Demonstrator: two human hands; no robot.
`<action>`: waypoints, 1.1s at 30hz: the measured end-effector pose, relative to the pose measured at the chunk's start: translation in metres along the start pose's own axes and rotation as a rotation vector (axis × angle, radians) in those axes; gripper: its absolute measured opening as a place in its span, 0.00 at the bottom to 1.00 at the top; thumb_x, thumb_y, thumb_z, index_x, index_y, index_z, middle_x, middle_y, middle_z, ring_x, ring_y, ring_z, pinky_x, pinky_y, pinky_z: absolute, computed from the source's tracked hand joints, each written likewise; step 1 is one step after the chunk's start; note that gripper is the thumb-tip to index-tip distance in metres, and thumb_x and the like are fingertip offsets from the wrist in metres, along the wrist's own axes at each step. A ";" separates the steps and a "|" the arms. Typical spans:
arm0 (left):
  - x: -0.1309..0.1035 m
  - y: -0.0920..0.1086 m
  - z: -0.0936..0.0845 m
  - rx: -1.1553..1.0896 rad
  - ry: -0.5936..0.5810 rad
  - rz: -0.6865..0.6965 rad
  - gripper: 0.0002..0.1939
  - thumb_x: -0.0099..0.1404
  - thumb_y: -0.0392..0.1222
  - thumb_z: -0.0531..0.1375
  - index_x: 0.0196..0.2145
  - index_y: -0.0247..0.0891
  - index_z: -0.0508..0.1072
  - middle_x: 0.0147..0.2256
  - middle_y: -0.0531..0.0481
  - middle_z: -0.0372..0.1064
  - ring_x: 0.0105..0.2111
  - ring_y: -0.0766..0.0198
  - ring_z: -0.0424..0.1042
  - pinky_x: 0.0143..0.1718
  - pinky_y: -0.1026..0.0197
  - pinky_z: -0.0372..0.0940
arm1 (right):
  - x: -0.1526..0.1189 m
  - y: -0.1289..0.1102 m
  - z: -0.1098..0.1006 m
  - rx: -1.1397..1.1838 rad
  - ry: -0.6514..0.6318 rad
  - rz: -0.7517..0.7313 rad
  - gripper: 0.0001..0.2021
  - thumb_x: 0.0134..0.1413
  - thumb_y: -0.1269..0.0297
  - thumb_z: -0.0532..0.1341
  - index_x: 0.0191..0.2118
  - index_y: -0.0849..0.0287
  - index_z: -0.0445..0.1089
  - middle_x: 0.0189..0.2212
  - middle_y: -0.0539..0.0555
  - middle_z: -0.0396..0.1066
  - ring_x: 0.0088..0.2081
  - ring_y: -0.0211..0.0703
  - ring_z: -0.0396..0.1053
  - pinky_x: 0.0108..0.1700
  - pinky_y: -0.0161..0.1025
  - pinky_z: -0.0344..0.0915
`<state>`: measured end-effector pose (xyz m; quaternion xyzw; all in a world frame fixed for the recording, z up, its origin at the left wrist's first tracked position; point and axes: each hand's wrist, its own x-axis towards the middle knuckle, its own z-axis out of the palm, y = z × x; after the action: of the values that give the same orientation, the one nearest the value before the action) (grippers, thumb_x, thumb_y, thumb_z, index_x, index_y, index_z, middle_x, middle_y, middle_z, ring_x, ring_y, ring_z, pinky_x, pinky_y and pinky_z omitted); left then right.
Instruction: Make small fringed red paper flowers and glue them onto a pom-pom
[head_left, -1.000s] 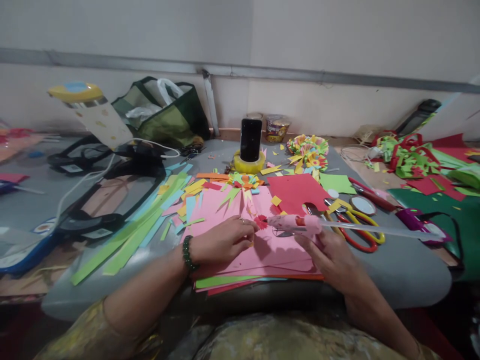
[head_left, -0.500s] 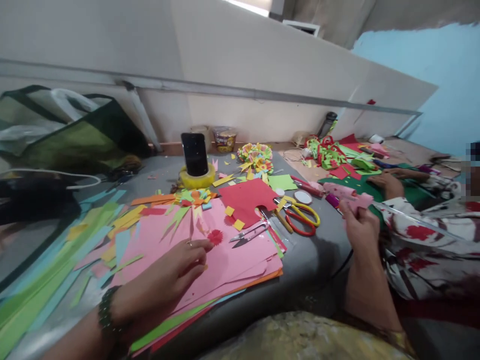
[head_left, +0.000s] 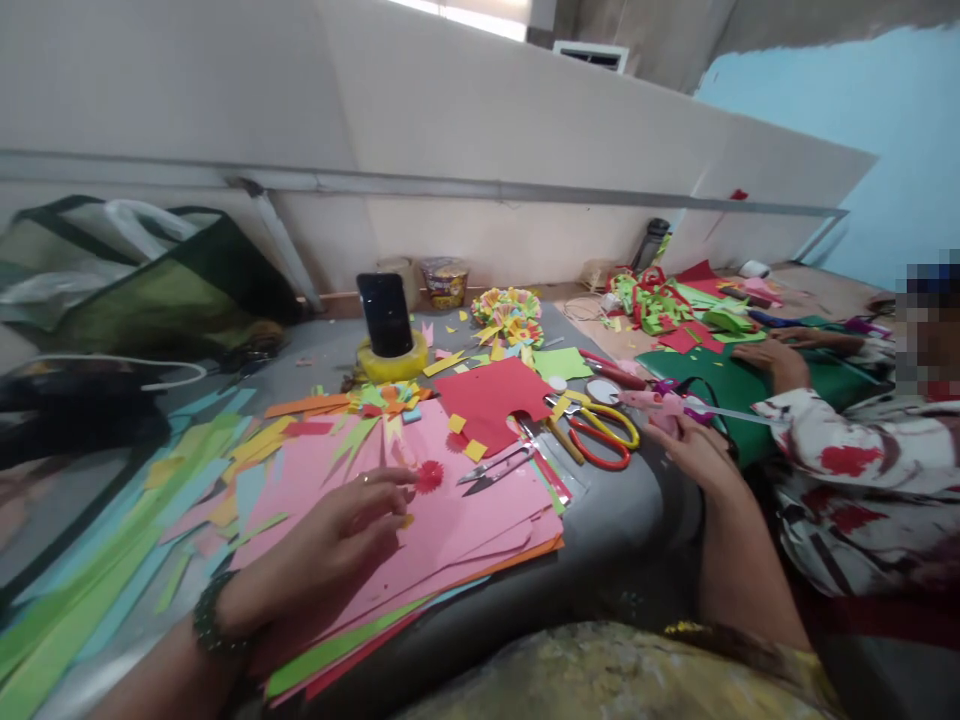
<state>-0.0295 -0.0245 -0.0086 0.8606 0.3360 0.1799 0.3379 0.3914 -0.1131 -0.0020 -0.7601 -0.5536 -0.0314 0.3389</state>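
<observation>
My left hand, with a ring and a dark bead bracelet, rests over a stack of pink paper. Its fingers are loosely bent and apart, the fingertips beside a small red fringed paper flower. A yellow scrap shows by the lower fingertips. On the right, my right hand is closed around the handle of a pink glue gun, whose clear glue stick sticks out behind. The nozzle points left, close to a white round lid. Thread snips lie right of the flower.
Red-and-yellow-handled scissors and red paper lie mid-table. A phone stands in a yellow tape roll. Paper strips cover the left side. At right, a co-worker's patterned sleeve reaches over a green surface.
My right hand has swung left with the glue gun, bringing its nozzle toward the white lid and scissors. My left hand stays by the red flower, nearly still.
</observation>
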 end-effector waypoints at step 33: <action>0.008 -0.017 0.020 0.113 0.296 -0.072 0.14 0.63 0.34 0.56 0.42 0.40 0.79 0.32 0.46 0.72 0.36 0.59 0.69 0.41 0.56 0.64 | 0.008 -0.194 0.123 0.685 -0.964 -0.205 0.05 0.47 0.68 0.61 0.31 0.58 0.63 0.23 0.46 0.66 0.25 0.35 0.65 0.27 0.33 0.64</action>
<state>-0.0205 -0.0186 -0.0337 0.8298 0.4222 0.2734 0.2418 0.1865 -0.0081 0.0005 -0.4789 -0.6939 0.4648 0.2706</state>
